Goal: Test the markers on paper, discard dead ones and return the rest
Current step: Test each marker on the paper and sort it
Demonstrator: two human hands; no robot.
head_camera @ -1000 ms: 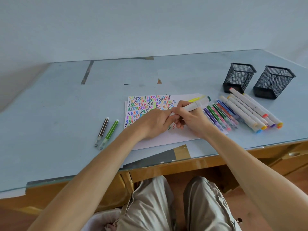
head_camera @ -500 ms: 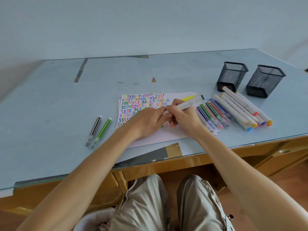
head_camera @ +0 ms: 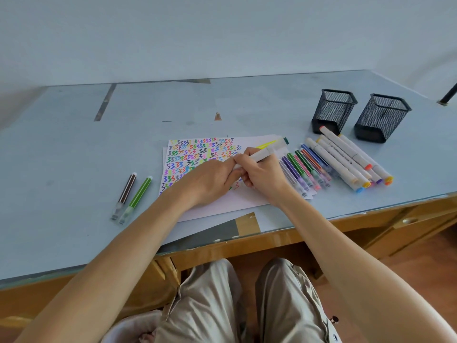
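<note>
A white sheet of paper covered with coloured zigzag marks lies in front of me. My right hand grips a thick white marker with a green end cap, its tip down near the paper. My left hand lies on the paper and touches the marker's lower end; whether it pinches it or a cap is hidden. A row of thin coloured markers and several thick white markers lie to the right. A yellow marker lies behind my hands.
Two black mesh pen cups stand at the back right. A brown marker and a green marker lie apart on the left. A white bin sits below the desk edge by my knees.
Both hands stay together on the white marker over the paper. Only the camera view has shifted slightly; the markers and cups lie as before.
</note>
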